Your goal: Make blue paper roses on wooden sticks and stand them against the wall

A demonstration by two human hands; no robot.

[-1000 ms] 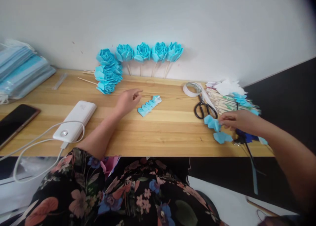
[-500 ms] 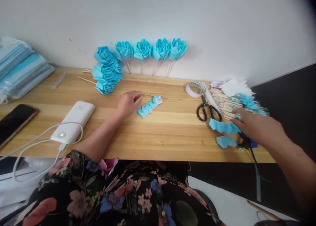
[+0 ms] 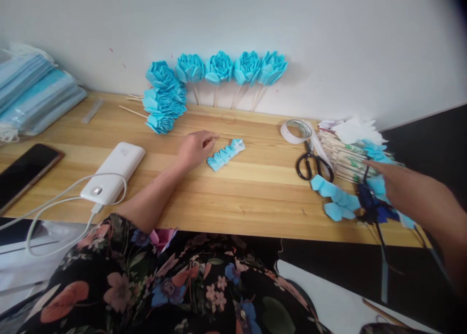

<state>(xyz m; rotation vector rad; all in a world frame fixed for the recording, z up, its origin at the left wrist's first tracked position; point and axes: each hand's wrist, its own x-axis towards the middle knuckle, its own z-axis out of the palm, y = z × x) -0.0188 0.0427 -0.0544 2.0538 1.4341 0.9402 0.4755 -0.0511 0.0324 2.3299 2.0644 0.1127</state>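
My left hand [image 3: 195, 148] rests on the wooden table with its fingers curled, and what they hold, if anything, is too small to make out. Just right of its fingers lies a short strip of folded light-blue paper [image 3: 225, 155]. At the right, my right hand [image 3: 396, 176] reaches over the pile of wooden sticks [image 3: 345, 159], its fingertips smeared and partly hidden near a dark blue tool [image 3: 367, 198] with a black cord. Cut light-blue paper petals [image 3: 333, 193] lie left of that tool. Black-handled scissors [image 3: 309, 165] sit beside a roll of white tape [image 3: 296, 131].
Several blue paper flowers [image 3: 219, 67] on sticks lean against the wall, more [image 3: 164, 100] lying to their left. A white power bank [image 3: 113, 173] with a cable, a dark phone [image 3: 29, 171] and packed blue masks [image 3: 40, 91] are at the left.
My right hand has moved right, away from the blue petals, uncovering more of the dark blue tool. The view has shifted slightly. My left hand stays beside the folded strip.
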